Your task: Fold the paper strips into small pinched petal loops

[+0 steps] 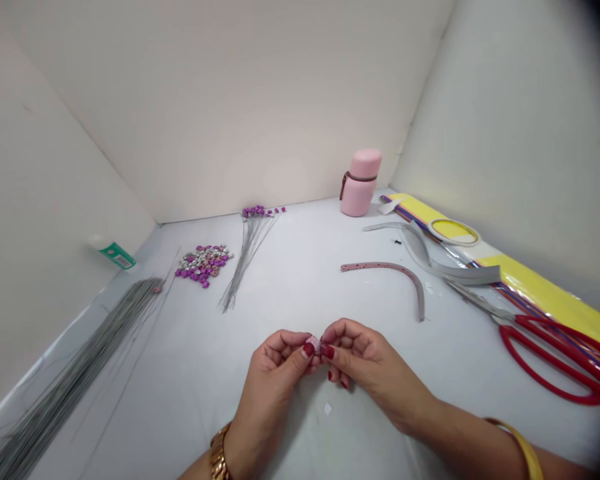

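Note:
My left hand [275, 373] and my right hand [373, 367] meet in front of me over the white work surface [300, 293]. Their fingertips pinch a small pink glittery bead [313, 344] from both sides, and the fingers partly hide it. Both hands wear dark red nail polish. Beyond them lies a curved strip with a pink dotted face [387, 272]. A heap of small purple and silver flower beads [203, 265] sits farther ahead on the left, next to a thin bunch of wires with purple tips [254, 257].
A long bundle of grey wire [80, 373] lies at the left. To the right are red-handled scissors [555, 360], a grey curved strip [430, 260], a tape roll [453, 232] and yellow sheets [545, 287]. A pink bottle [360, 183] stands against the back wall.

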The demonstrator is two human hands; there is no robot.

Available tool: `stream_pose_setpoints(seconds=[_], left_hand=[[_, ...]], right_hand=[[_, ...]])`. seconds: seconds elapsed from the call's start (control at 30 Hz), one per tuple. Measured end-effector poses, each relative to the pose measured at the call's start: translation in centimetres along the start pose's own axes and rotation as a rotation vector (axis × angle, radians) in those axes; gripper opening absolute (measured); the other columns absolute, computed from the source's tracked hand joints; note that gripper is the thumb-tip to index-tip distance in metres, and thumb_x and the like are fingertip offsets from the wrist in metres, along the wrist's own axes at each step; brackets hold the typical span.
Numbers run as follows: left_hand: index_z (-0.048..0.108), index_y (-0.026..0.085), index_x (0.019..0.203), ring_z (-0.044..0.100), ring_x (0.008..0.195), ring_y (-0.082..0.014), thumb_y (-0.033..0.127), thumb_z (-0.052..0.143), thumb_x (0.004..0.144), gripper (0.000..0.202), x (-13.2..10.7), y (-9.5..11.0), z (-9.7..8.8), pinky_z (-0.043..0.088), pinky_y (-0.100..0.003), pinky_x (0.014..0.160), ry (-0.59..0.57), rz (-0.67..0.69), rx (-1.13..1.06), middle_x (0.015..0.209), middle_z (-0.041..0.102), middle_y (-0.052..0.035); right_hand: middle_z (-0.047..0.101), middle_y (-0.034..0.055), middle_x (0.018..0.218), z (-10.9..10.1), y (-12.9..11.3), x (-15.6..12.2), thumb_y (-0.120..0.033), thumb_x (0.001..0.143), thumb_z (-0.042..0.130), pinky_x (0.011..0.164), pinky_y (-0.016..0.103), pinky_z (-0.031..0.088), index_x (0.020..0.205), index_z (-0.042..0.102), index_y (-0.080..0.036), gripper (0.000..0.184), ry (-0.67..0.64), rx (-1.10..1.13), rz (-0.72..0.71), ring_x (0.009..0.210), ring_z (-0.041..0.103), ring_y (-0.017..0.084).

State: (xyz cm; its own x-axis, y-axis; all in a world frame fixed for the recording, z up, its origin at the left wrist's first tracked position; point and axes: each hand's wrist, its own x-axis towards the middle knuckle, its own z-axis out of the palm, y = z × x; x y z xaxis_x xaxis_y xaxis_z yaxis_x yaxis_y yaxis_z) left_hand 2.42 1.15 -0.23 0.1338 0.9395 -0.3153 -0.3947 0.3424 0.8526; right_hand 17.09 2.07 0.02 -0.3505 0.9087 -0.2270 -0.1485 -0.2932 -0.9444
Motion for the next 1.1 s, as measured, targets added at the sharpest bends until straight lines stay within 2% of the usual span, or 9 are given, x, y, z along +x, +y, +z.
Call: stream_pose_setpoints(seconds=[0.17,0.43,0.67,0.87,1.1], left_hand=[[0.061,0.013,0.078,0.057,0.066,-0.0099,0.017,0.065,0.074,0.007,-0.11,-0.03,0.08,0.042,-0.022,0.067,-0.028,0.003,0.020,0.069,0.065,-0.0014],[0.061,0.012,0.077,0.056,0.064,-0.0081,0.018,0.065,0.074,0.007,-0.01,-0.06,0.00,0.042,-0.019,0.063,-0.001,0.005,0.047,0.066,0.064,-0.0007],[0.062,0.012,0.077,0.057,0.066,-0.0095,0.018,0.065,0.073,0.009,-0.04,0.00,-0.01,0.043,-0.020,0.066,-0.007,-0.012,0.051,0.069,0.065,-0.0027],[0.061,0.012,0.076,0.057,0.063,-0.0090,0.017,0.065,0.073,0.007,-0.25,0.05,0.19,0.043,-0.020,0.064,-0.016,-0.006,0.060,0.065,0.064,-0.0010],[0.060,0.013,0.074,0.059,0.064,-0.0109,0.016,0.066,0.072,0.007,-0.40,0.17,0.39,0.044,-0.021,0.062,-0.015,0.083,0.173,0.068,0.067,-0.0021]], right_hand=[[0.053,-0.0052,0.057,0.04,-0.02,0.04,-0.028,0.075,0.064,0.045,0.018,0.035,0.080,0.054,-0.017,0.015,0.012,0.019,-0.017,0.050,0.047,0.007],[0.055,-0.0045,0.054,-0.15,-0.06,0.12,-0.027,0.073,0.066,0.046,0.018,0.033,0.075,0.059,-0.016,0.013,0.026,-0.008,-0.041,0.049,0.045,0.006],[0.056,-0.0043,0.057,-0.06,-0.09,0.29,-0.029,0.072,0.066,0.046,0.018,0.034,0.075,0.053,-0.017,0.018,0.048,-0.015,-0.025,0.050,0.046,0.007],[0.059,-0.0016,0.059,0.01,-0.23,0.19,-0.033,0.072,0.066,0.046,0.020,0.035,0.072,0.052,-0.016,0.023,0.053,-0.031,0.006,0.049,0.047,0.008],[0.054,-0.0047,0.048,0.10,-0.34,0.10,-0.037,0.066,0.070,0.044,0.019,0.031,0.064,0.051,-0.016,0.029,0.075,0.008,0.052,0.045,0.044,0.007]])
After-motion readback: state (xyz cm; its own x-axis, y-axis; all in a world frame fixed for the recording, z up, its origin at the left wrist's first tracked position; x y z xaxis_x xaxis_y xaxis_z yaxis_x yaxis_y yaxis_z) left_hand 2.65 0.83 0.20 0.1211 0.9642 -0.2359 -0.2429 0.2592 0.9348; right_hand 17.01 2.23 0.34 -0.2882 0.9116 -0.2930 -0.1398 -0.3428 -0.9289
